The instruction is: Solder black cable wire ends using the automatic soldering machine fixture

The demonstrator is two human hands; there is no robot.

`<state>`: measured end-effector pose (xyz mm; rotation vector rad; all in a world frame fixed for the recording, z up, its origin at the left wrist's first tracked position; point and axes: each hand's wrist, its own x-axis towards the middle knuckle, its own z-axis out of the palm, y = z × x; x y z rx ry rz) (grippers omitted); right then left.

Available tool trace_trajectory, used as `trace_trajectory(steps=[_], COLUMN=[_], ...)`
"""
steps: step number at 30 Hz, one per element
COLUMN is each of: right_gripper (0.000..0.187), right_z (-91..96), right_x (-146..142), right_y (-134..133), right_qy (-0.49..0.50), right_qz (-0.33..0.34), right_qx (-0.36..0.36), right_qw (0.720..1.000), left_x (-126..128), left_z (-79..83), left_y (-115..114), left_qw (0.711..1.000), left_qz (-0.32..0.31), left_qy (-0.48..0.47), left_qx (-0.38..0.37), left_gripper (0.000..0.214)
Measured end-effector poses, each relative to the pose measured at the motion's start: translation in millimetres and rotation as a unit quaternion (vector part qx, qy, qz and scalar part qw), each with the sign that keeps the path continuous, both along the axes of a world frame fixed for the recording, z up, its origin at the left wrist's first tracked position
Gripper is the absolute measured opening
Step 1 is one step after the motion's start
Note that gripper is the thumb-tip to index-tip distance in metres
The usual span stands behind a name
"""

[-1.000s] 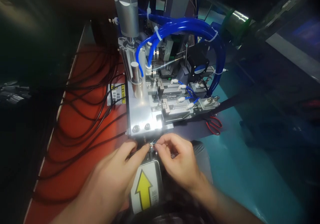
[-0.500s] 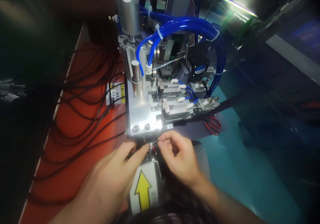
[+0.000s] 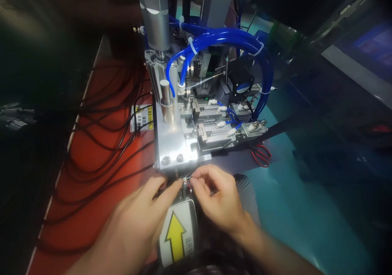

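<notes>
My left hand (image 3: 143, 213) is pinched shut on the thin black cable with tiny red and white wire ends (image 3: 187, 179). It sits just in front of the shiny silver metal machine plate (image 3: 171, 144). I think this keeps it steady while my right hand (image 3: 220, 201), fingertips closed, pinches the wire ends. The cable lies sideways, with its bare end pointing right.
</notes>
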<state>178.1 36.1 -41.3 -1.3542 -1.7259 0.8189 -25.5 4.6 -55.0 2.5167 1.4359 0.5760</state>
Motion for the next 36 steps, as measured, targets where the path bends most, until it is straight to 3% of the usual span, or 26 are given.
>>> trace_trajectory(steps=[5, 7, 11, 16, 36], right_gripper=[0.013, 0.012, 0.010, 0.010, 0.012], right_z=[-0.8, -0.9, 0.4, 1.9, 1.9], right_x=[2.7, 3.4, 3.5, 2.9, 1.5], right_y=[1.3, 2.3, 4.4, 4.9, 3.8], right_qy=[-0.057, -0.041, 0.036, 0.074, 0.068], right_qz=[0.020, 0.028, 0.039, 0.041, 0.034], right_qx=[0.063, 0.038, -0.078, -0.133, -0.155], right_qw=[0.996, 0.998, 0.996, 0.988, 0.985], left_x=[1.5, 2.2, 3.2, 2.3, 0.6], left_z=[0.3, 1.0, 2.1, 3.5, 8.0], left_y=[0.2, 0.4, 1.1, 1.3, 0.7], left_qw=[1.000, 1.000, 1.000, 1.000, 1.000], left_qz=[0.003, 0.004, 0.001, -0.001, -0.007], left_qy=[-0.007, -0.010, -0.009, -0.009, 0.005], left_qx=[0.002, 0.012, 0.019, 0.024, 0.012], left_gripper=[0.050, 0.052, 0.060, 0.052, 0.046])
